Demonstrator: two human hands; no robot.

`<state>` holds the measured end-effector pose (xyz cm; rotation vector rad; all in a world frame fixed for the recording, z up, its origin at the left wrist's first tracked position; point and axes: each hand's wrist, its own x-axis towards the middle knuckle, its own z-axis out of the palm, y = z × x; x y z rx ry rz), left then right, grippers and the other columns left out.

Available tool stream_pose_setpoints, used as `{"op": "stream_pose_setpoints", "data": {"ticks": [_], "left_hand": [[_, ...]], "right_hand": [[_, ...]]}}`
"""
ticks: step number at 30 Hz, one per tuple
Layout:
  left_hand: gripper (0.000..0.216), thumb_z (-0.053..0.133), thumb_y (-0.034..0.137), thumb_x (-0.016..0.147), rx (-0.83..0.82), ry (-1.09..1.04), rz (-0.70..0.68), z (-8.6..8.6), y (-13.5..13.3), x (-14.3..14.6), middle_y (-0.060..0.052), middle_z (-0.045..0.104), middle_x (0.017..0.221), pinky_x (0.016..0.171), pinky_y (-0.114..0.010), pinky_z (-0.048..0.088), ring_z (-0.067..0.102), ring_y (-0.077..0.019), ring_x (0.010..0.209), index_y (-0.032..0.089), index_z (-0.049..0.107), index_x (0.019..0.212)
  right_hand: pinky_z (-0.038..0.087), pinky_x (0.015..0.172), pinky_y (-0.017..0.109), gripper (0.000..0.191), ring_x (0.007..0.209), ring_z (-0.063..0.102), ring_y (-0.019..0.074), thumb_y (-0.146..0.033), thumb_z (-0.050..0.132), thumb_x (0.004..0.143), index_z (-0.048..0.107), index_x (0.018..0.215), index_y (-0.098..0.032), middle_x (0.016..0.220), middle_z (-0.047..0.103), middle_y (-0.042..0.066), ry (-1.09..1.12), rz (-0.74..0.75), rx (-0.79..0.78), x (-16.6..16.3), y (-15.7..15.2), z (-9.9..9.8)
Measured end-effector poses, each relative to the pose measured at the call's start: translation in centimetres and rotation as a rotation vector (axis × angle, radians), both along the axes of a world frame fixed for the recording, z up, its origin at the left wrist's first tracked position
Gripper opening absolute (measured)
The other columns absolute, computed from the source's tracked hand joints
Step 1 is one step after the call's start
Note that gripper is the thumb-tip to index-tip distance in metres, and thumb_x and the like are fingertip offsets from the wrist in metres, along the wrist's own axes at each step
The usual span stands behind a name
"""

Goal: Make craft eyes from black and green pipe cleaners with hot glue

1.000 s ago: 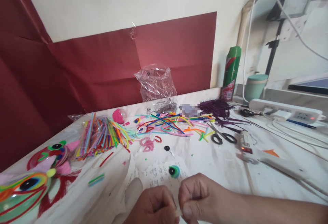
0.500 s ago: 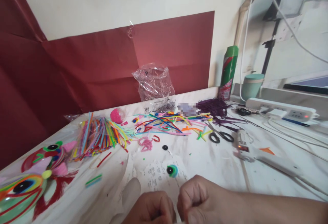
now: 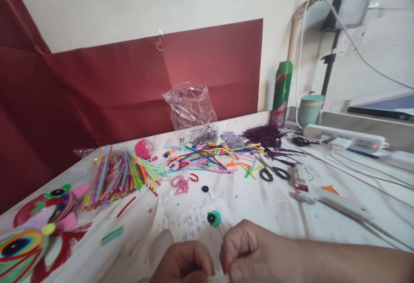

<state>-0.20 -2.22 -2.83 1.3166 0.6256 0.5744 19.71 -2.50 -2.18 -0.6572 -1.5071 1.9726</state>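
Both my hands are at the bottom edge of the head view, close together over a white table [image 3: 274, 205]. My left hand [image 3: 184, 263] is curled into a fist. My right hand [image 3: 249, 250] is also closed, thumb pressed down. Between them a small pale piece [image 3: 218, 279] shows at the frame edge, pinched by both hands. Just beyond my knuckles lies a round craft eye with a green and blue rim [image 3: 213, 218] on a printed paper slip [image 3: 194, 224].
Coloured pipe cleaners [image 3: 207, 158] and a bundle of coloured sticks [image 3: 119, 175] lie mid-table. Scissors [image 3: 271, 171], a white glue gun [image 3: 320, 194], a power strip [image 3: 346, 138], a green spray can [image 3: 282, 93] and a cup [image 3: 310, 109] are at right. Colourful fish crafts [image 3: 29, 227] sit at left.
The view has drifted slightly right and up, so my hands sit lower in the frame. Both stay closed together on the small pale piece.
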Motion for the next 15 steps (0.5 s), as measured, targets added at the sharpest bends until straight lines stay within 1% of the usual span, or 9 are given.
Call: {"op": "stream_pose_setpoints", "data": {"ticks": [2, 3, 5, 7, 8, 9, 11, 12, 15], "left_hand": [[0.042, 0.07, 0.05, 0.063, -0.059, -0.064, 0.069, -0.1, -0.3, 0.6, 0.005, 0.043, 0.044, 0.04, -0.019, 0.02, 0.034, -0.0041, 0.038, 0.015, 0.046, 0.06], [0.042, 0.071, 0.048, 0.062, -0.08, -0.101, 0.14, -0.1, -0.5, 0.9, 0.006, 0.043, 0.04, 0.038, -0.019, 0.02, 0.033, -0.004, 0.035, 0.016, 0.045, 0.059], [0.037, 0.071, 0.041, 0.063, -0.089, -0.13, 0.319, 0.3, -0.7, 1.5, 0.005, 0.043, 0.039, 0.038, -0.019, 0.023, 0.033, -0.0041, 0.035, 0.015, 0.046, 0.055], [0.028, 0.069, 0.03, 0.062, -0.116, -0.129, 0.434, 0.8, -0.5, 1.9, 0.006, 0.043, 0.04, 0.04, -0.019, 0.027, 0.033, -0.004, 0.037, 0.014, 0.048, 0.054], [0.023, 0.066, 0.026, 0.062, -0.117, -0.098, 0.463, 1.0, -0.4, 1.9, 0.005, 0.044, 0.041, 0.041, -0.02, 0.028, 0.034, -0.0043, 0.037, 0.014, 0.049, 0.053], [0.018, 0.063, 0.022, 0.062, -0.116, -0.061, 0.48, 1.1, -0.3, 2.0, 0.005, 0.045, 0.042, 0.042, -0.02, 0.029, 0.035, -0.0045, 0.038, 0.014, 0.05, 0.053], [0.013, 0.058, 0.018, 0.062, -0.099, 0.022, 0.478, 1.2, -0.2, 2.0, 0.004, 0.047, 0.042, 0.041, -0.02, 0.029, 0.036, -0.0046, 0.037, 0.014, 0.05, 0.052], [0.012, 0.056, 0.017, 0.062, -0.09, 0.056, 0.463, 1.1, -0.2, 2.0, 0.004, 0.048, 0.042, 0.041, -0.02, 0.028, 0.036, -0.0046, 0.036, 0.014, 0.049, 0.052], [0.013, 0.057, 0.018, 0.062, -0.054, 0.117, 0.388, 0.7, -0.4, 2.1, 0.004, 0.048, 0.042, 0.04, -0.02, 0.027, 0.036, -0.0049, 0.036, 0.015, 0.049, 0.052]], "right_hand": [[0.032, 0.045, 0.018, 0.043, 0.045, 0.046, 0.0045, -0.052, 0.07, 0.062, 0.056, 0.063, -0.011, 0.051, 0.054, -0.003, 0.057, -0.004, 0.017, 0.0, 0.2, -0.3], [0.033, 0.046, 0.019, 0.043, 0.046, 0.047, 0.0056, -0.053, 0.066, 0.066, 0.056, 0.064, -0.012, 0.052, 0.055, -0.002, 0.057, -0.033, 0.04, 0.1, 0.3, -0.4], [0.034, 0.049, 0.021, 0.041, 0.048, 0.045, 0.0069, -0.053, 0.056, 0.076, 0.056, 0.064, -0.013, 0.054, 0.053, -0.002, -0.055, -0.174, 0.128, 0.3, 0.7, -0.2], [0.036, 0.054, 0.023, 0.037, 0.056, 0.048, 0.0095, -0.049, 0.05, 0.081, 0.058, 0.067, -0.016, 0.06, 0.054, -0.001, -0.251, -0.369, 0.314, 0.6, 0.9, 0.2], [0.038, 0.057, 0.024, 0.033, 0.061, 0.049, 0.0111, -0.046, 0.049, 0.083, 0.059, 0.07, -0.017, 0.064, 0.056, 0.0, -0.34, -0.441, 0.43, 0.7, 0.9, 0.4], [0.039, 0.06, 0.025, 0.029, 0.066, 0.051, 0.0126, -0.042, 0.049, 0.084, 0.061, 0.074, -0.018, 0.069, 0.057, 0.001, -0.403, -0.474, 0.545, 0.8, 0.8, 0.6], [0.041, 0.063, 0.025, 0.021, 0.071, 0.054, 0.0139, -0.035, 0.047, 0.086, 0.062, 0.083, -0.02, 0.075, 0.059, 0.003, -0.457, -0.441, 0.732, 0.9, 0.3, 0.8], [0.042, 0.062, 0.025, 0.019, 0.071, 0.055, 0.0138, -0.032, 0.046, 0.086, 0.062, 0.086, -0.02, 0.076, 0.059, 0.003, -0.466, -0.403, 0.791, 0.9, 0.0, 0.8], [0.044, 0.063, 0.024, 0.017, 0.071, 0.056, 0.0131, -0.025, 0.046, 0.087, 0.061, 0.088, -0.019, 0.078, 0.059, 0.005, -0.449, -0.311, 0.891, 0.5, -0.9, 0.3]]}}
